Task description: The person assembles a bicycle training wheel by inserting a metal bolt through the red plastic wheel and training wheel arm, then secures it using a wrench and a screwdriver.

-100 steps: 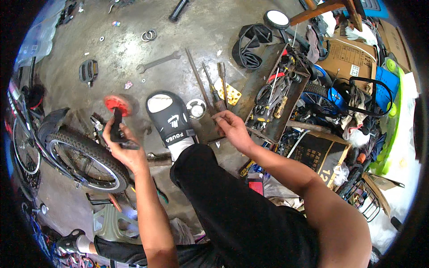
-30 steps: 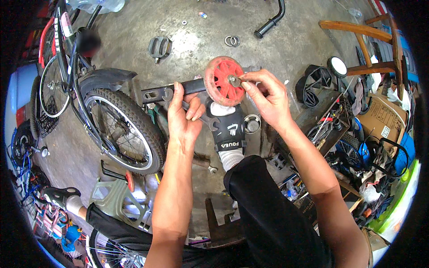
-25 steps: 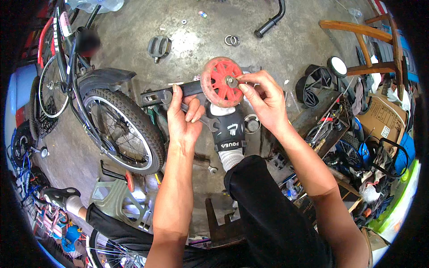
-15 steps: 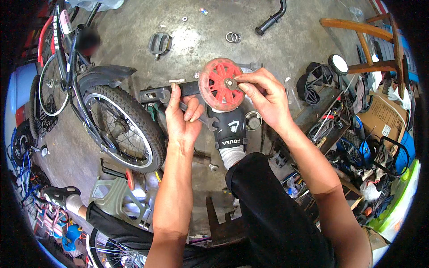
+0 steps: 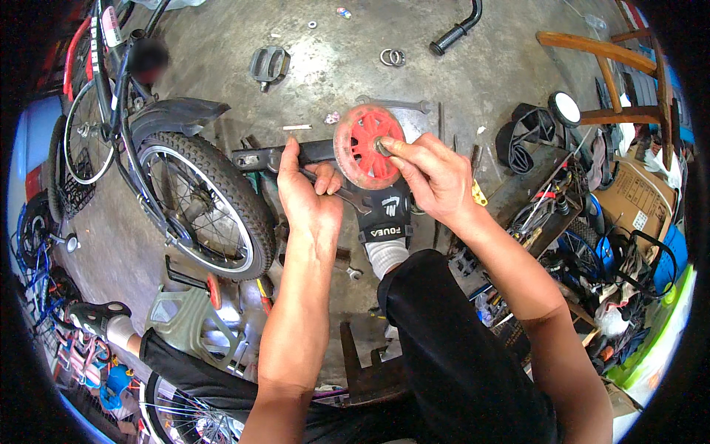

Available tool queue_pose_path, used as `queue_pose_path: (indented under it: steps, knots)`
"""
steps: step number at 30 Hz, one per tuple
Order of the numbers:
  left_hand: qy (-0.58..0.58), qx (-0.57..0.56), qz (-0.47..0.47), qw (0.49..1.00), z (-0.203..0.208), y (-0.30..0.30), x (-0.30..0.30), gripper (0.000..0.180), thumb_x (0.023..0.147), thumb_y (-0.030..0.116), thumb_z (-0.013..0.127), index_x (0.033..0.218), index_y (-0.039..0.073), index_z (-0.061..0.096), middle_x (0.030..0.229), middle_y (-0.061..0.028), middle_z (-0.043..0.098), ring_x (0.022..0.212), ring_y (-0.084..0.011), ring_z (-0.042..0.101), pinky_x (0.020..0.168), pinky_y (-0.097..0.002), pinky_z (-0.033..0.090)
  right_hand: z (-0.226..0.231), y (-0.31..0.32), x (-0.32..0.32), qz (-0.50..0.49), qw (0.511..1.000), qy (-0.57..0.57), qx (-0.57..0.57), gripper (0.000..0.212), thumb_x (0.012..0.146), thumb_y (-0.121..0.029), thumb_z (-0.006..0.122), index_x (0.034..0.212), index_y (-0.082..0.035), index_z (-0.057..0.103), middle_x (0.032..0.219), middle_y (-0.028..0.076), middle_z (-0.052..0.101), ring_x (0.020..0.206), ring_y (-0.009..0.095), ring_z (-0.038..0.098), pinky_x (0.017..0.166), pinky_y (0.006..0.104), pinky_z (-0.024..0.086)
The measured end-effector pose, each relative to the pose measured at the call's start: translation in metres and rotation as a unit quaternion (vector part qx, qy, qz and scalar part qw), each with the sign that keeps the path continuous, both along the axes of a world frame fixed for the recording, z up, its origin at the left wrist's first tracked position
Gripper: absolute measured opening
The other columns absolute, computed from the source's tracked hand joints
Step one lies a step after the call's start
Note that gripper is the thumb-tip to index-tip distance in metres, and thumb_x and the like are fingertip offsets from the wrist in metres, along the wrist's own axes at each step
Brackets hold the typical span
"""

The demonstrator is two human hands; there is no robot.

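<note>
Currently left hand clamped on black bracket plus wrench; right hand pinched on metal piece at centre of red wheel, at bracket's right end, above shoe.

black pedal near metal rings; concrete floor; wooden frame; cardboard box

Hands partly hide the wrench and hub fitting; top edge crops the handlebar
</note>
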State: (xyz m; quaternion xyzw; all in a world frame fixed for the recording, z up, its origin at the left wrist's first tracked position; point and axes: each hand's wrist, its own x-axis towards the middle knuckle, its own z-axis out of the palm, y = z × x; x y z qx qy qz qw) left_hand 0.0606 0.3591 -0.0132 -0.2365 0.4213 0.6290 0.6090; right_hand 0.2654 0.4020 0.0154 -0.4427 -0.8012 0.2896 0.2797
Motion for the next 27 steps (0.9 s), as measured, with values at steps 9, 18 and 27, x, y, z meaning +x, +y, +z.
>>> queue_pose_path:
  steps: [9,18,27]
  knots:
    - [-0.049,-0.074,-0.034,0.996,0.003,0.0,-0.008,0.03,0.109,0.037,0.051,0.09,0.013,0.052,0.063,0.0045,0.04,0.043,-0.0088,0.03,0.047,-0.0282,0.028,0.0,0.023,0.013,0.116,0.984,-0.071,0.117,0.042,0.081,-0.005,0.072,0.121,-0.015,0.077,0.076,0.005,0.061,0.056,0.023,0.061,0.05,0.0352,0.05]
    - [-0.127,-0.14,-0.104,0.976,0.004,0.01,-0.019,0.031,0.107,0.035,0.052,0.092,0.008,0.056,0.063,0.0038,0.043,0.042,-0.0064,0.031,0.043,-0.0241,0.026,-0.001,0.054,0.015,0.208,0.962,-0.057,0.166,0.047,0.076,-0.016,0.075,0.123,-0.022,0.077,0.071,0.002,0.048,0.056,0.021,0.057,0.047,0.0366,0.048]
    - [-0.118,-0.188,-0.109,0.969,-0.008,0.021,-0.029,0.024,0.104,0.028,0.059,0.105,0.006,0.052,0.085,-0.0075,0.055,0.041,-0.0065,0.029,0.04,-0.0227,0.03,0.023,0.07,0.009,0.269,0.941,-0.154,0.132,0.075,0.069,-0.03,0.088,0.14,-0.021,0.064,0.11,0.006,0.061,0.086,0.026,0.07,0.066,0.0389,0.059]
